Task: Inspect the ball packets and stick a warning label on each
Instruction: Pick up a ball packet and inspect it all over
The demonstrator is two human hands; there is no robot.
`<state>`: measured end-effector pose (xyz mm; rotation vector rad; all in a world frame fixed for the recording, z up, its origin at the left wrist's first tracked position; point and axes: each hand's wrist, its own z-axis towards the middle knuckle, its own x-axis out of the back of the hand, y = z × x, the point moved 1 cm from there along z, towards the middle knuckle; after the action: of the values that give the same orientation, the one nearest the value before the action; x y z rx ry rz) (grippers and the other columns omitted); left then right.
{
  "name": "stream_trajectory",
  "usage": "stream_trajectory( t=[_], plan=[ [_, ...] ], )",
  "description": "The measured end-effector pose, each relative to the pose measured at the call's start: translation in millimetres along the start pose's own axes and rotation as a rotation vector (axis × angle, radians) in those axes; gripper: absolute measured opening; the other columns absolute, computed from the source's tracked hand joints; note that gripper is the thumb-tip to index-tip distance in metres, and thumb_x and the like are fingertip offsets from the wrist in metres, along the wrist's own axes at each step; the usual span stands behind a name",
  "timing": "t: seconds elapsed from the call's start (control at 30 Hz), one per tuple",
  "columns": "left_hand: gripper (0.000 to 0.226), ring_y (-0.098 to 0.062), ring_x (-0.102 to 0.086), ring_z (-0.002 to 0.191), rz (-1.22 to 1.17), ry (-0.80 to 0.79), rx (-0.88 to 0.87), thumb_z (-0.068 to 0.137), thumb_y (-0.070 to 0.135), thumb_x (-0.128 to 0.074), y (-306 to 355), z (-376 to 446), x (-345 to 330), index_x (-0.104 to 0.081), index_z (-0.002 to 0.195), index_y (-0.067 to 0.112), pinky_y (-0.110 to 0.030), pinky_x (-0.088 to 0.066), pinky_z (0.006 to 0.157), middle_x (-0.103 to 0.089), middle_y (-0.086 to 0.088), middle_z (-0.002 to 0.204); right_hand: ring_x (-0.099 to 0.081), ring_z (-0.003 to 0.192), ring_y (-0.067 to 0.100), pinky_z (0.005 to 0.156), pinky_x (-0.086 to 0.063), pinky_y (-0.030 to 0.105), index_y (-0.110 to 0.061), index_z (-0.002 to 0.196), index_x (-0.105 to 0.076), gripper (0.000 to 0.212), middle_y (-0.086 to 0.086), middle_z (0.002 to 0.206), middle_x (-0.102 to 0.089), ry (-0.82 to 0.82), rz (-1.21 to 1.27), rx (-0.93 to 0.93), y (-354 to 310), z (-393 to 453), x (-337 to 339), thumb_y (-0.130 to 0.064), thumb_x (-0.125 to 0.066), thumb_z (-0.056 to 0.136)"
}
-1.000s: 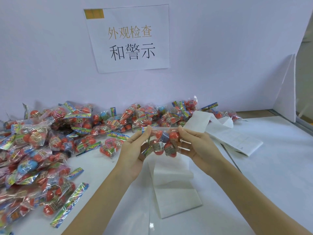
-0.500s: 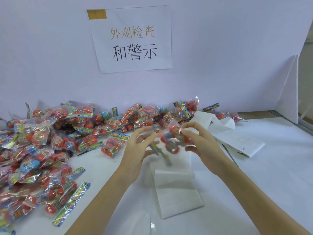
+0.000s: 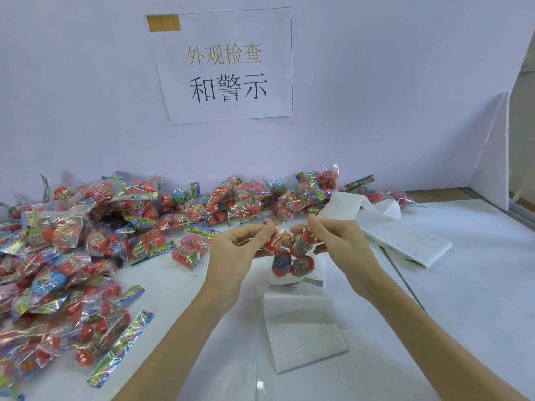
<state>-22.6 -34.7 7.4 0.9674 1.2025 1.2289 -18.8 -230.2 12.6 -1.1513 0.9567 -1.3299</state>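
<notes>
Since a second ago we've turned the packet (image 3: 291,251) upright; it now hangs from its top edge, header strip down. Left hand (image 3: 231,256) and right hand (image 3: 341,241) each pinch a top corner, held above the label strip (image 3: 301,325) on the surface (image 3: 434,314). Looks like the inspection step. Next we'd need one hand free to peel a label. Crinkly clear film, round glossy red balls, the pile (image 3: 86,241) well left.
</notes>
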Motion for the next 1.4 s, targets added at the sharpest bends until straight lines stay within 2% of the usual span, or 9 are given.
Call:
stream_trajectory(
  t=[0.17,0.33,0.57,0.73,0.83,0.97,1.17,1.27,1.4],
  plan=[
    [0.013,-0.022,-0.077,0.083,-0.076,0.064,-0.007,0.096,0.013,-0.072,-2,1,3,-0.083,0.093,0.008,-0.028,-0.063,0.075,-0.079,-0.016,0.094,-0.076,0.090,0.013,0.074,-0.057,0.022,-0.018,0.112,-0.076,0.035,0.004,0.100,-0.080,-0.115,0.119,-0.122,-2,0,-2,-0.038,-0.048,0.109],
    [0.019,-0.029,-0.072,0.096,-0.201,0.029,0.150,0.103,0.010,-0.061,-3,8,10,-0.072,0.105,-0.006,-0.034,-0.062,0.081,-0.077,-0.017,0.101,-0.077,0.090,0.021,0.078,-0.063,0.032,-0.008,0.113,-0.069,0.023,0.013,0.097,-0.078,-0.122,0.112,-0.173,0,1,0,-0.021,-0.074,0.095],
    [0.026,-0.019,-0.071,0.076,0.109,-0.029,0.058,0.102,0.030,-0.065,-4,4,6,-0.073,0.101,0.006,-0.030,-0.058,0.075,-0.076,-0.012,0.094,-0.069,0.084,0.018,0.076,-0.056,0.026,-0.019,0.111,-0.076,0.019,0.002,0.097,-0.078,-0.245,-0.008,-0.146,2,2,10,-0.027,-0.076,0.094],
    [0.016,-0.018,-0.073,0.068,0.146,-0.030,-0.008,0.097,0.023,-0.073,-3,1,4,-0.076,0.083,0.014,-0.019,-0.056,0.068,-0.078,-0.007,0.084,-0.051,0.062,0.014,0.060,-0.043,0.022,0.004,0.093,-0.065,0.063,0.006,0.069,-0.055,-0.157,0.020,-0.102,2,2,7,-0.059,-0.061,0.090],
    [0.019,-0.015,-0.073,0.074,0.135,-0.017,-0.014,0.095,0.027,-0.074,0,2,5,-0.078,0.078,0.019,-0.017,-0.055,0.070,-0.078,-0.005,0.089,-0.050,0.060,0.015,0.058,-0.042,0.022,0.000,0.081,-0.067,0.054,0.005,0.066,-0.054,-0.065,0.050,-0.096,5,5,8,-0.052,-0.062,0.094],
    [0.018,-0.011,-0.057,0.068,0.004,0.000,0.113,0.089,0.032,-0.077,4,5,9,-0.079,0.075,0.020,-0.023,-0.051,0.063,-0.066,0.004,0.080,-0.061,0.072,0.018,0.065,-0.054,0.022,-0.018,0.095,-0.083,0.031,0.013,0.082,-0.069,0.014,0.121,-0.148,6,9,9,-0.038,-0.060,0.104],
    [0.023,-0.015,-0.054,0.058,-0.034,0.035,0.086,0.091,0.029,-0.076,1,6,11,-0.079,0.085,0.007,-0.024,-0.050,0.055,-0.063,-0.002,0.076,-0.068,0.077,0.017,0.075,-0.057,0.026,-0.026,0.099,-0.083,0.032,0.015,0.101,-0.076,-0.034,0.109,-0.166,5,6,4,-0.047,-0.059,0.101],
    [0.023,-0.014,-0.056,0.058,-0.085,0.085,0.115,0.094,0.026,-0.074,-4,6,12,-0.078,0.089,0.004,-0.022,-0.053,0.056,-0.063,-0.003,0.072,-0.072,0.079,0.015,0.074,-0.060,0.025,-0.019,0.108,-0.078,0.042,0.008,0.094,-0.077,-0.152,0.105,-0.196,5,4,4,-0.055,-0.062,0.093],
    [0.031,-0.016,-0.066,0.065,-0.218,0.063,0.177,0.089,0.038,-0.075,-6,6,11,-0.079,0.094,0.007,-0.022,-0.058,0.065,-0.069,-0.010,0.077,-0.064,0.067,0.014,0.065,-0.056,0.023,-0.008,0.091,-0.075,0.027,0.000,0.074,-0.070,-0.125,0.012,-0.116,9,2,1,-0.033,-0.069,0.099]
  ],
)
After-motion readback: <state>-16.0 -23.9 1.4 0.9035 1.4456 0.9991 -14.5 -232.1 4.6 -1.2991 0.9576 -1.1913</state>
